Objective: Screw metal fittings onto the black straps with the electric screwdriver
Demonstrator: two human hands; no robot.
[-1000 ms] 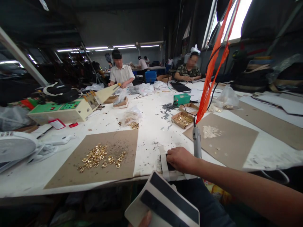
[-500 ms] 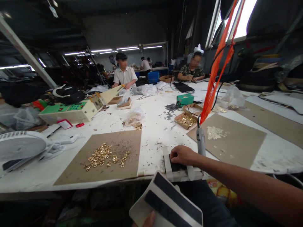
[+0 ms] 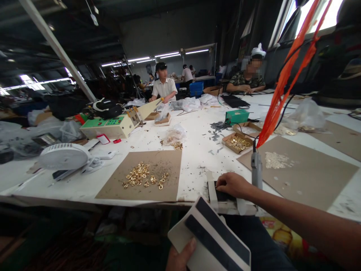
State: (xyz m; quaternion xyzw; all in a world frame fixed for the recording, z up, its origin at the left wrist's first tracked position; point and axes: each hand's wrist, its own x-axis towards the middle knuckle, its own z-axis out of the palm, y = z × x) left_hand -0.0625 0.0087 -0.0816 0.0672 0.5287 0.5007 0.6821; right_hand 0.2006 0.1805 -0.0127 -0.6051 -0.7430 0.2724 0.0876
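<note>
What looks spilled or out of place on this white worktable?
Dark-grey flat strips lie loose beside the green rectangular device, unlike the gold metal pieces in their brown cardboard box. Dark specks litter the brown cardboard sheet under gold metal links. The pale dark-striped panel in the left hand looks undamaged where visible.

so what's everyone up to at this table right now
The left hand holds a pale panel with dark strips, by the table edge. The right hand has its fingertips down at a dark pad; whether they pinch anything is unclear. A grey tool hangs beyond that forearm. Gold links lie on a brown board to the left. Across the table are two other people.
</note>
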